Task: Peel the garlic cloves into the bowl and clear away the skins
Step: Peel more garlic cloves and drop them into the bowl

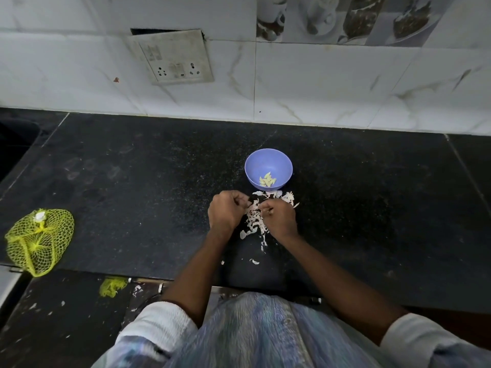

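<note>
We see the left hand (pixel 225 212) and right hand (pixel 279 217) just in front of the purple bowl (pixel 268 162), fingers curled, seemingly pinching a garlic clove between them, too small to confirm. Skins (pixel 255 221) lie under the hands; peeled cloves (pixel 267 180) sit inside the bowl. Yellow net bag (pixel 39 241) lies far left of the bowl.
</note>
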